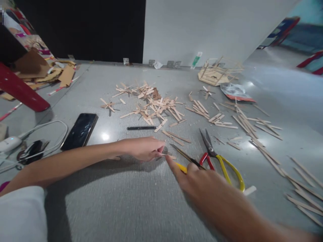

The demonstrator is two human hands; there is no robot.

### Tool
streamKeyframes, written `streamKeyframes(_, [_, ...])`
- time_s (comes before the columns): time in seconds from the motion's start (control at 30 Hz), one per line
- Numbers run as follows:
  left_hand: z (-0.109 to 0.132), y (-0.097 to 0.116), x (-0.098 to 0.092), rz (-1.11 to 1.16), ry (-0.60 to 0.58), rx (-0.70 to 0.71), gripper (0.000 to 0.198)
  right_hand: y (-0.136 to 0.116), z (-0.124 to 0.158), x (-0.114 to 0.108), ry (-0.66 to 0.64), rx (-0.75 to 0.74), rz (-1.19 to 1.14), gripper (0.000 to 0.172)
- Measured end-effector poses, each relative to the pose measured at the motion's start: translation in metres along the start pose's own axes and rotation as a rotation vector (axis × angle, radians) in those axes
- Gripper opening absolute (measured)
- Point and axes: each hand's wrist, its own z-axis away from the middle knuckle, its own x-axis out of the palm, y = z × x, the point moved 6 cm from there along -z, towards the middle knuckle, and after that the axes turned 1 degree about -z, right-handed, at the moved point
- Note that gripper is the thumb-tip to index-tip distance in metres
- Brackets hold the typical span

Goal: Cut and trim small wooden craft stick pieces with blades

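My left hand (147, 148) is closed low over the table, its fingertips pinching a small flat wooden stick (172, 157). My right hand (199, 181) comes in from the lower right, slightly blurred. Its fingers are closed around a yellow tool (182, 167), mostly hidden, and the index fingertip meets the stick beside my left fingers. Just past the right hand shows a slim pointed blade (180, 150) with a dark handle; whether the hand touches it I cannot tell. Scissors (212, 151) with red and yellow handles lie spread apart beyond the right hand.
A heap of short wooden sticks (161, 106) lies ahead, near a black pen (141, 127). Longer strips (267, 154) are scattered rightward. A stick-built frame (214, 75) and a plastic packet (237, 91) sit far right. On the left are a phone (80, 131), a white cable (64, 126) and cardboard scraps (67, 74).
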Motion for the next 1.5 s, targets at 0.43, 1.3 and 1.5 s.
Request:
streamKeyframes(0.43, [0.002,0.002,-0.002,-0.001,0.005,-0.027,0.019,-0.010,0.005,0.005,-0.072,0.122,0.048,0.073])
streamKeyframes(1.3, [0.001,0.004,-0.002,-0.030,-0.072,0.021,0.018,0.012,-0.007,-0.006,-0.079,-0.002,-0.072,0.072])
streamKeyframes(1.5, [0.002,0.008,-0.004,-0.031,-0.034,0.074,0.020,0.054,-0.025,-0.010,-0.187,-0.099,-0.503,0.041])
